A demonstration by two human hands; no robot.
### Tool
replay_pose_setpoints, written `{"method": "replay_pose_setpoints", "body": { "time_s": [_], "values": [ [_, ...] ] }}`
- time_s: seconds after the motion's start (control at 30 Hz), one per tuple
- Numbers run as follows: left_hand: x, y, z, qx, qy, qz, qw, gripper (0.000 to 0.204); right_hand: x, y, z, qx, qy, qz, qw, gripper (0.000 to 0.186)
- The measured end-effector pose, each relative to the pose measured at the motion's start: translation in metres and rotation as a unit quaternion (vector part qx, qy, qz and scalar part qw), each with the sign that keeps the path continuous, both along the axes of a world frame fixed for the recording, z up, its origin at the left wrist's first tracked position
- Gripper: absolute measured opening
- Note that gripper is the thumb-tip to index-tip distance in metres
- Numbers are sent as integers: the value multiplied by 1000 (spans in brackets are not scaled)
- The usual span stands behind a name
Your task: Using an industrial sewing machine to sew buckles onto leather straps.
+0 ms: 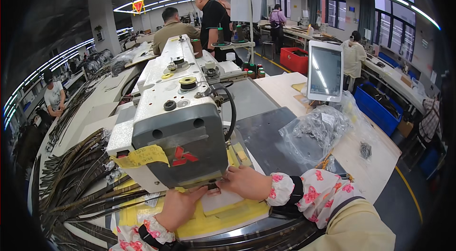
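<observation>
Under the head of a large white and grey sewing machine (178, 130), both my hands meet at a small dark piece (212, 186). My left hand (179, 209) comes from the lower left, its fingers pressed together and reaching to that piece. From the other side, my right hand (244, 183) has its fingers curled down against it; the fingertips are partly hidden by the machine head. Yellow-taped work plate (237, 209) lies beneath the hands. Dark brown striped straps (78, 175) are heaped at the left, some running up to my left hand.
A clear plastic bag (316, 132) with small metal parts lies right of the machine, by a tablet (326, 71) on a stand. Thread cones (221, 37) stand behind. Red (294, 60) and blue (377, 108) crates sit on the floor. Several people work farther off.
</observation>
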State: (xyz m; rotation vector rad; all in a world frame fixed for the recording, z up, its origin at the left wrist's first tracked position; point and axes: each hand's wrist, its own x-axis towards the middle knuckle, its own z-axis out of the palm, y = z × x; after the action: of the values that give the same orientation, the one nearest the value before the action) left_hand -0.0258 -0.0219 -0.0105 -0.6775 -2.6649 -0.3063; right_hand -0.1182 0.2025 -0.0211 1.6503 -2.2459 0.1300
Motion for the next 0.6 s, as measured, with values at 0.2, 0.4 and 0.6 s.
{"method": "replay_pose_setpoints", "body": {
  "time_s": [0.2, 0.4, 0.6],
  "values": [
    [-1, 1, 1, 3, 22, -13, 1000, 36, 3, -1, 6, 21, -1, -7, 1000, 33],
    [1, 0, 0, -4, 29, -19, 999, 33, 5, -1, 3, 14, -8, 8, 1000, 36],
    [2, 0, -1, -12, 38, -24, 999, 31, 7, -1, 4, 26, -6, 1, 1000, 36]
  ]
}}
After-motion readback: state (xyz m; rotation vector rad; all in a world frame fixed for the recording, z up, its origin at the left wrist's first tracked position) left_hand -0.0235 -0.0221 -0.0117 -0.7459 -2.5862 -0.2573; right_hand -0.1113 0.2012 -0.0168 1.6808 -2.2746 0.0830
